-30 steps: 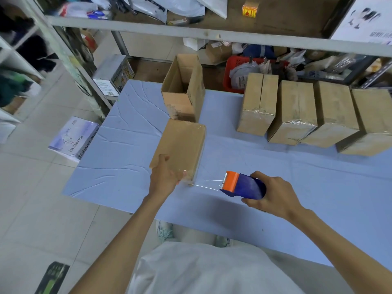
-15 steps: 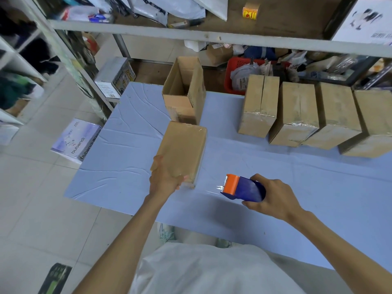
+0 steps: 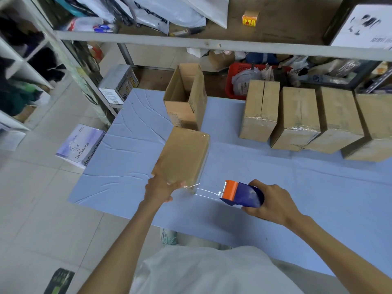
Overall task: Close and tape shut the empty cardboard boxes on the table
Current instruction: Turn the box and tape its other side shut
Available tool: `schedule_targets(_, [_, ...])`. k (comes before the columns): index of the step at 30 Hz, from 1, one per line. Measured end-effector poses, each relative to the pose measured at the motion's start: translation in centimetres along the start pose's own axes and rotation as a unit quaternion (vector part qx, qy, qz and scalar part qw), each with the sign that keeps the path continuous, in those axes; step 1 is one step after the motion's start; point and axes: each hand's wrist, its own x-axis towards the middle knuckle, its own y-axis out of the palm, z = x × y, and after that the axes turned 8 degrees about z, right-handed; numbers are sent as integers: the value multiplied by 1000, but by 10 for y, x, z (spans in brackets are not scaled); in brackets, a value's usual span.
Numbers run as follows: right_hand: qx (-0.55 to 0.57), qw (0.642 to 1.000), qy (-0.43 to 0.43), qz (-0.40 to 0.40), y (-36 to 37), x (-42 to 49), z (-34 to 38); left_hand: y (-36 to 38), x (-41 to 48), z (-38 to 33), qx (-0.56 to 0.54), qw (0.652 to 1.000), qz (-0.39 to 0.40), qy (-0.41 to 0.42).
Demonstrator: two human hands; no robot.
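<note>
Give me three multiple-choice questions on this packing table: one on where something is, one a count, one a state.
1. Where is the dispenser? A on the shelf; B in the right hand; C on the floor.
2. How many boxes make the row at right? A two; B four; C six.
3. The far box, behind the held box, is: A open; B taped; C flattened.
Key: B, the fingers wrap it; B, four stand side by side; A, its flaps stand up.
</note>
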Motion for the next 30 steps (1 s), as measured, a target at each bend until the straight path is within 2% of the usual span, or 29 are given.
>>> schedule_targets(3, [-1, 1000, -13, 10, 2, 3, 1, -11, 3, -2, 119, 992, -6, -40])
schedule_targets(5, [-11, 1000, -16, 17, 4, 6, 1, -15, 5, -8, 184, 980, -58, -42])
schedule_targets(7, [-21, 1000, -10, 21, 5, 8, 3, -13, 8, -20, 183, 975, -126, 11])
schedule_targets(9, [-27, 999, -2, 25, 5, 8, 4, -3, 17, -33, 146, 977, -138, 65])
schedule_targets(10, [-27, 999, 1, 27, 5, 7, 4, 2, 20, -41, 102, 984, -130, 61])
schedule_targets(12, [-24, 999, 7, 28, 4, 7, 6, 12, 28, -54, 11, 994, -113, -1])
schedule_targets(13, [-24, 999, 8, 27, 3, 7, 7, 15, 29, -58, 0, 994, -104, -37])
schedule_targets(15, [-22, 999, 11, 21, 2, 6, 8, 17, 31, -61, 49, 992, -94, -64])
schedule_targets(17, [-18, 1000, 14, 16, -1, 3, 10, 14, 32, -59, 120, 990, -66, -23])
schedule_targets(19, [-9, 1000, 18, 6, -4, 1, 12, 8, 34, -58, 140, 989, -43, 23])
schedule_targets(23, [9, 999, 22, -35, -15, 0, 19, -10, 43, -57, 10, 997, 71, 40])
schedule_targets(26, [-9, 999, 14, -42, -24, 4, 27, -19, 52, -51, -43, 985, 152, 71])
schedule_targets(30, [-22, 999, 15, -35, -27, 10, 38, -22, 53, -44, -145, 963, 208, 94])
